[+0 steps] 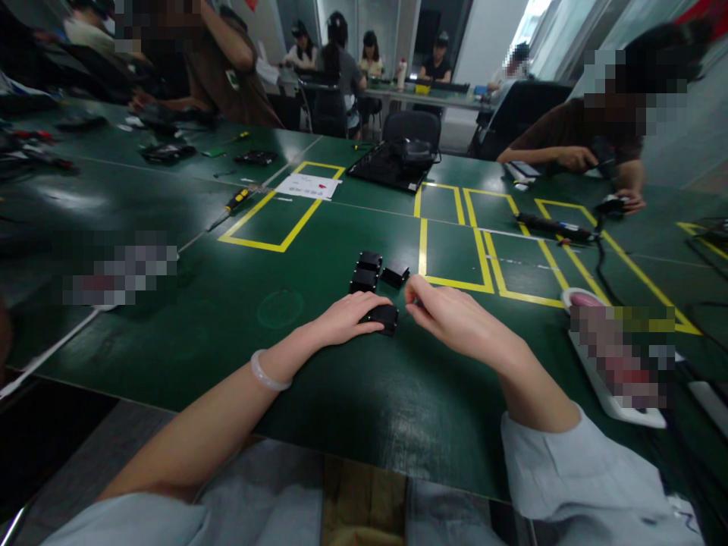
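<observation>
On the green table, my left hand has its thumb and fingers around a small black block. Just right of that block is my right hand, its fingers curled together near the fingertips; anything between them is too small to make out. Beyond my left hand stand two black blocks in a row, touching or nearly so. A separate black piece lies tilted to their right, close to my right fingertips.
Yellow tape rectangles mark the table. A screwdriver and paper sheet lie left, a black panel at the back, a white tray at right. Other people sit across and beyond the table.
</observation>
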`<state>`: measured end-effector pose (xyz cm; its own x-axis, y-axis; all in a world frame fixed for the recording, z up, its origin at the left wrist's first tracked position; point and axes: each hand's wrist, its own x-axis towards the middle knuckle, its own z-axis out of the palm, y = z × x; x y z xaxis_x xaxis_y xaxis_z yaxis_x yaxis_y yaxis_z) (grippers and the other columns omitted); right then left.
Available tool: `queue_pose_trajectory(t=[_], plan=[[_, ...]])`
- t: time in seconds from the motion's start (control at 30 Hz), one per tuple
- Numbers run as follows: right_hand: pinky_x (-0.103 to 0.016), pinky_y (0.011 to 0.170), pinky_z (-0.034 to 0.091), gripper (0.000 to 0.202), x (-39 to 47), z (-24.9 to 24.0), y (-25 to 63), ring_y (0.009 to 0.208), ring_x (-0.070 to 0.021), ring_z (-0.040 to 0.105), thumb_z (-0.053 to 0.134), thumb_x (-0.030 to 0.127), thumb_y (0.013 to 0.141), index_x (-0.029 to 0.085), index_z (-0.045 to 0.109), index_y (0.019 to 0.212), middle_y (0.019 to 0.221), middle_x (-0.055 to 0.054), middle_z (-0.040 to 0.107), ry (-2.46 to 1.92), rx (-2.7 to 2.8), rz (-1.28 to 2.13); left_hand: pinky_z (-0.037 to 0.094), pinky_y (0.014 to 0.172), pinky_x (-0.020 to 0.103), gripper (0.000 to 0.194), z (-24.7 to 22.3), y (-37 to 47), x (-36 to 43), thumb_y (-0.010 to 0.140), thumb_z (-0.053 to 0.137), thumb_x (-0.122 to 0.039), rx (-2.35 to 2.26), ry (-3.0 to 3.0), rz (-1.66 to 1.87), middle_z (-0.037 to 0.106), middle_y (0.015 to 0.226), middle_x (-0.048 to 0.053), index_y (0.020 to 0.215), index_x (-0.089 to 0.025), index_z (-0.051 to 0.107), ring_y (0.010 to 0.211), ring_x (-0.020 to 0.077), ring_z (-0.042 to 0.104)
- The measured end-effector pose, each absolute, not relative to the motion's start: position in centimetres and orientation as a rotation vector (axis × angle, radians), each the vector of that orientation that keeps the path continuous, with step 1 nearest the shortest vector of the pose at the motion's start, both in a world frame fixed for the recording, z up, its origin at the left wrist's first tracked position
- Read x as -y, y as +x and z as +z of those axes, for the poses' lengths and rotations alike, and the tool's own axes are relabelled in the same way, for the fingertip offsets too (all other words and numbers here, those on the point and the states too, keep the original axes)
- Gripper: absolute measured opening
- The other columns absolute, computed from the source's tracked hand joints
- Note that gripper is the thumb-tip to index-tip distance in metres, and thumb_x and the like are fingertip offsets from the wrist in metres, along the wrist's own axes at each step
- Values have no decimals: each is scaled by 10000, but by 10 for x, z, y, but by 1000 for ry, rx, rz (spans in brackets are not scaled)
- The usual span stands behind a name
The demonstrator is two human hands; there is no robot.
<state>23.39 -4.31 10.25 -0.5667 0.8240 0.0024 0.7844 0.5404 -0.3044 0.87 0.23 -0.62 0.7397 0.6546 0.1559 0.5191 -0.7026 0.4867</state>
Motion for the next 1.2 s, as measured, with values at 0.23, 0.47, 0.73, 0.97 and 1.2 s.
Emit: queue_pose_trajectory(t=[0.23,0.47,0.73,0.97,1.2], plan=[[-244,582,292,74,42,102,233,665,-141,518,429,264,905,213,439,957,796,-12,581,-1334,2594,425,403,955,366,420,-6,9,-3,937,514,-440,-893,2522,450,566,1245,68,1303,-241,462,1099,236,529],[-249,546,248,180,45,103,227,604,-147,514,344,324,967,198,470,988,710,-16,583,-1435,2665,265,402,961,375,428,-9,8,-4,931,526,-440,-899,2523,448,563,1257,68,1306,-244,462,1112,246,525],[-246,558,263,123,48,105,227,639,-143,537,383,282,938,203,466,981,778,-18,613,-1397,2663,287,396,968,375,432,-11,8,-4,930,527,-442,-888,2514,452,562,1258,69,1309,-246,459,1118,243,524],[-249,543,244,173,46,104,227,615,-150,535,350,317,965,199,472,999,734,-23,609,-1448,2675,259,401,958,371,422,-9,8,-3,934,521,-435,-890,2513,449,563,1255,68,1306,-244,461,1112,243,525],[-245,544,256,109,48,105,229,638,-139,532,396,251,905,204,454,984,802,-23,614,-1388,2636,292,395,969,380,424,-8,8,-3,932,518,-446,-888,2506,465,563,1253,71,1304,-248,465,1117,245,526]])
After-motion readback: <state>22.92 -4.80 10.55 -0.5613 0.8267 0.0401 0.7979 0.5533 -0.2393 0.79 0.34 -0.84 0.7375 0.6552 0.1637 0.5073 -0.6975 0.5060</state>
